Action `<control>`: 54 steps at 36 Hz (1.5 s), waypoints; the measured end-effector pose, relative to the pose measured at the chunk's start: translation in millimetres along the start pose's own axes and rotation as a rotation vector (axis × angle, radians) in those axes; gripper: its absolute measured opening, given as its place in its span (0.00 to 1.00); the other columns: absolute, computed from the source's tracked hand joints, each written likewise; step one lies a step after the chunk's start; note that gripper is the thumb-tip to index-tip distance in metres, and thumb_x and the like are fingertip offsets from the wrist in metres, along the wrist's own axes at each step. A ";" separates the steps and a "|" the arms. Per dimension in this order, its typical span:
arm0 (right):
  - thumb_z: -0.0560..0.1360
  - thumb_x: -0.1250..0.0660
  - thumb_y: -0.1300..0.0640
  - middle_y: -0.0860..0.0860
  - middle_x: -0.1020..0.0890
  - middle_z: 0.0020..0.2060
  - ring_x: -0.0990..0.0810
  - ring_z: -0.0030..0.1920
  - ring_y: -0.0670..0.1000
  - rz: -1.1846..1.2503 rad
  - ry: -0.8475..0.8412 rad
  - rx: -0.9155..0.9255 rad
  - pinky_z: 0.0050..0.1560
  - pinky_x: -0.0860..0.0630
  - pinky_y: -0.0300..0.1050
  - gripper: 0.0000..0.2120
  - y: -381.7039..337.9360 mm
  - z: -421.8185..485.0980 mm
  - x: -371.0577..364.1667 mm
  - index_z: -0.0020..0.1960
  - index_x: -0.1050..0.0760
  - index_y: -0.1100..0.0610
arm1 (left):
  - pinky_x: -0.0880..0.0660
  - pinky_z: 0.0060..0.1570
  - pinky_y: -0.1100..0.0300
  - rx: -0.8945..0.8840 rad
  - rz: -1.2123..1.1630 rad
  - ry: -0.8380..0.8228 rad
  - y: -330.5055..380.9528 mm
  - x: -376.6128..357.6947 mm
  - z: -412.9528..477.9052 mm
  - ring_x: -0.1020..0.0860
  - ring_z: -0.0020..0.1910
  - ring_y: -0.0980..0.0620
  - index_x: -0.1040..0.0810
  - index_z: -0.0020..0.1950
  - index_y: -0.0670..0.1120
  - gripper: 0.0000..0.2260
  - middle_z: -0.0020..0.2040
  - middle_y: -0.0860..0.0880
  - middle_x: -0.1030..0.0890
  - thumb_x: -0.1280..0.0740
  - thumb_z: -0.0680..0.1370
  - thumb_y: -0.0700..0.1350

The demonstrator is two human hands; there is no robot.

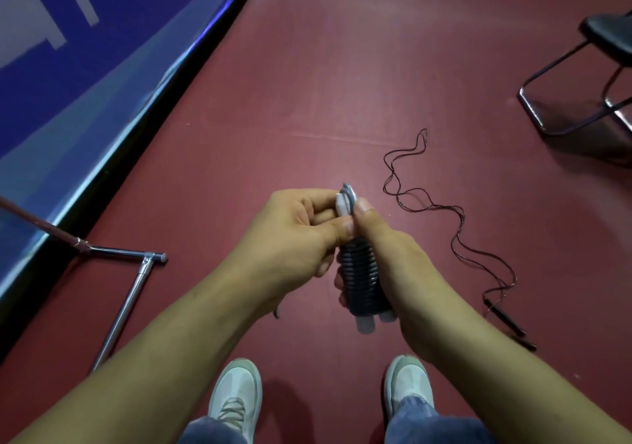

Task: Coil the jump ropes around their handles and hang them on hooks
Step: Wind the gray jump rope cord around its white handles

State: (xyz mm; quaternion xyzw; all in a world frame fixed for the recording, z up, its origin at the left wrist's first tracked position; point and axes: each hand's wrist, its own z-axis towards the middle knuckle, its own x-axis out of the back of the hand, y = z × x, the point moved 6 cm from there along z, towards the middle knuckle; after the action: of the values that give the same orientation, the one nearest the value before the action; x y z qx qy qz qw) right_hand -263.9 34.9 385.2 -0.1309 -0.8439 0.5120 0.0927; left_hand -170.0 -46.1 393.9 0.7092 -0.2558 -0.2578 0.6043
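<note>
Curling round the coiled jump rope [360,276] from the side, the right hand [396,259] is clamping the dark turns against the two pale handles [365,324]. Its thumb is lying up along the bundle, probably so the windings are not sliding loose. The left hand [294,235] is pinching the top of that same bundle between thumb and fingertips, where the last bit of cord is poking out; it looks as though it is tucking or locking the end, though the exact tuck is hidden by the fingers. Both hands are holding the bundle at waist height, above the shoes [236,395], well off the red floor [307,84]. A second jump rope [456,228] is lying uncoiled on the floor to the right, waiting its turn. Beyond it a chair [602,50] is standing, and a metal stand [136,276] is resting near the blue banner [68,67]. No hooks are showing.
</note>
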 end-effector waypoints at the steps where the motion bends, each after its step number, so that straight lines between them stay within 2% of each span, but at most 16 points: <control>1: 0.77 0.40 0.31 0.63 0.18 0.33 0.21 0.30 0.57 0.060 -0.004 -0.003 0.28 0.26 0.41 0.32 1.5 -0.5 -0.8 0.44 0.20 0.61 | 0.38 0.23 0.65 0.011 -0.045 -0.051 0.3 -2.3 0.0 0.37 0.22 0.55 0.19 0.54 0.35 0.05 0.35 0.41 0.28 0.33 0.81 0.35; 6: 0.73 0.32 0.32 0.58 0.26 0.28 0.27 0.24 0.55 0.332 -0.123 -0.047 0.27 0.26 0.44 0.28 -2.6 -5.9 -5.5 0.37 0.24 0.59 | 0.40 0.22 0.70 0.073 -0.333 -0.293 8.8 -8.9 -4.9 0.36 0.21 0.60 0.21 0.62 0.37 0.13 0.40 0.47 0.20 0.34 0.79 0.39; 10: 0.70 0.34 0.36 0.56 0.27 0.27 0.27 0.22 0.52 0.444 -0.297 -0.078 0.23 0.27 0.41 0.25 -6.7 -12.5 -14.1 0.34 0.23 0.60 | 0.44 0.22 0.66 0.047 -0.427 -0.405 15.8 -9.9 -6.5 0.34 0.20 0.61 0.19 0.62 0.41 0.15 0.56 0.29 0.25 0.30 0.75 0.41; 17: 0.72 0.35 0.35 0.55 0.28 0.23 0.30 0.18 0.52 0.358 -0.366 -0.141 0.21 0.30 0.38 0.26 -5.6 -17.4 -15.0 0.36 0.26 0.60 | 0.37 0.20 0.67 0.022 -0.245 -0.373 13.2 -3.1 -2.8 0.36 0.26 0.52 0.20 0.54 0.45 0.13 0.36 0.43 0.23 0.26 0.71 0.46; 21: 0.67 0.37 0.36 0.56 0.28 0.23 0.31 0.17 0.53 0.307 -0.351 -0.146 0.20 0.31 0.38 0.25 -2.9 -13.3 -10.2 0.34 0.26 0.60 | 0.36 0.20 0.67 0.053 -0.268 -0.440 12.0 -11.4 -8.8 0.31 0.26 0.54 0.22 0.54 0.47 0.11 0.37 0.48 0.19 0.27 0.73 0.44; 28: 0.69 0.35 0.34 0.56 0.28 0.23 0.30 0.18 0.53 0.279 -0.351 -0.155 0.21 0.30 0.39 0.26 0.4 -12.3 -7.9 0.34 0.26 0.59 | 0.38 0.19 0.66 0.082 -0.212 -0.401 8.0 -9.2 -8.6 0.36 0.23 0.55 0.22 0.54 0.47 0.08 0.36 0.45 0.23 0.29 0.76 0.40; 30: 0.70 0.35 0.29 0.56 0.28 0.24 0.30 0.19 0.52 0.256 -0.346 -0.126 0.21 0.29 0.40 0.30 0.9 -12.7 -8.6 0.35 0.25 0.58 | 0.38 0.19 0.66 0.073 -0.207 -0.398 6.6 -11.6 -8.9 0.35 0.25 0.54 0.22 0.56 0.46 0.10 0.39 0.40 0.21 0.28 0.75 0.40; 32: 0.68 0.35 0.26 0.56 0.29 0.24 0.31 0.19 0.52 0.241 -0.333 -0.121 0.21 0.29 0.40 0.32 2.3 -13.0 -8.3 0.35 0.25 0.57 | 0.39 0.19 0.65 0.067 -0.217 -0.398 5.7 -14.5 -8.8 0.32 0.26 0.53 0.21 0.58 0.46 0.12 0.52 0.25 0.23 0.28 0.75 0.40; 34: 0.67 0.35 0.28 0.56 0.29 0.23 0.32 0.18 0.52 0.233 -0.336 -0.148 0.20 0.30 0.39 0.31 3.3 -14.2 -8.1 0.34 0.26 0.58 | 0.38 0.19 0.66 0.059 -0.224 -0.412 8.0 -16.3 -8.9 0.31 0.27 0.49 0.20 0.58 0.46 0.12 0.61 0.20 0.29 0.27 0.75 0.40; 36: 0.68 0.34 0.30 0.56 0.29 0.22 0.32 0.17 0.52 0.239 -0.371 -0.153 0.19 0.31 0.38 0.30 0.4 -16.0 -10.0 0.33 0.27 0.58 | 0.37 0.19 0.66 0.047 -0.231 -0.453 13.4 -16.5 -10.7 0.33 0.29 0.46 0.20 0.56 0.45 0.11 0.62 0.19 0.31 0.26 0.74 0.40; 39: 0.70 0.34 0.33 0.55 0.29 0.21 0.32 0.16 0.52 0.291 -0.465 -0.139 0.18 0.31 0.37 0.28 -7.0 -19.6 -16.6 0.34 0.27 0.59 | 0.36 0.19 0.69 0.020 -0.333 -0.510 26.0 -15.1 -16.0 0.25 0.25 0.54 0.19 0.52 0.45 0.11 0.63 0.17 0.34 0.24 0.72 0.39; 41: 0.72 0.32 0.35 0.54 0.28 0.21 0.30 0.16 0.51 0.376 -0.567 -0.139 0.17 0.31 0.37 0.27 -10.4 -22.1 -21.9 0.35 0.27 0.60 | 0.36 0.19 0.71 0.025 -0.371 -0.523 28.4 -12.1 -17.5 0.24 0.24 0.58 0.18 0.57 0.44 0.15 0.59 0.17 0.30 0.26 0.70 0.41; 43: 0.73 0.32 0.36 0.53 0.27 0.21 0.29 0.17 0.49 0.456 -0.662 -0.152 0.17 0.31 0.37 0.26 -11.5 -23.5 -24.9 0.36 0.26 0.60 | 0.38 0.20 0.71 0.043 -0.370 -0.525 24.3 -7.2 -15.5 0.28 0.21 0.59 0.18 0.62 0.43 0.19 0.45 0.27 0.21 0.27 0.71 0.43; 46: 0.73 0.33 0.34 0.52 0.27 0.21 0.28 0.17 0.49 0.524 -0.717 -0.199 0.18 0.31 0.36 0.27 -8.3 -22.5 -26.3 0.37 0.26 0.59 | 0.37 0.21 0.71 0.026 -0.320 -0.471 17.4 -3.3 -10.5 0.32 0.20 0.60 0.18 0.60 0.40 0.15 0.36 0.39 0.19 0.27 0.75 0.42; 51: 0.74 0.39 0.31 0.59 0.22 0.29 0.26 0.18 0.51 0.436 -0.601 -0.139 0.20 0.29 0.37 0.36 -4.9 -13.6 -24.3 0.52 0.25 0.67 | 0.37 0.21 0.68 -0.060 -0.131 -0.268 16.1 2.2 -7.1 0.31 0.24 0.55 0.15 0.49 0.43 0.05 0.32 0.45 0.22 0.29 0.75 0.41; 54: 0.76 0.40 0.29 0.61 0.19 0.37 0.20 0.30 0.55 0.243 -0.412 -0.059 0.30 0.25 0.42 0.39 -5.0 -6.7 -14.4 0.62 0.24 0.66 | 0.38 0.23 0.66 -0.050 -0.061 -0.158 14.6 8.4 -5.8 0.37 0.23 0.54 0.15 0.47 0.42 0.03 0.31 0.45 0.25 0.28 0.76 0.38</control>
State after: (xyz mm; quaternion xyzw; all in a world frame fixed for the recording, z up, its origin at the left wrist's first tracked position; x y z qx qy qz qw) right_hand -248.8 33.8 392.4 -0.1267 -0.8376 0.5104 -0.1476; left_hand -160.6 -49.6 408.7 0.6788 -0.2743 -0.3376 0.5917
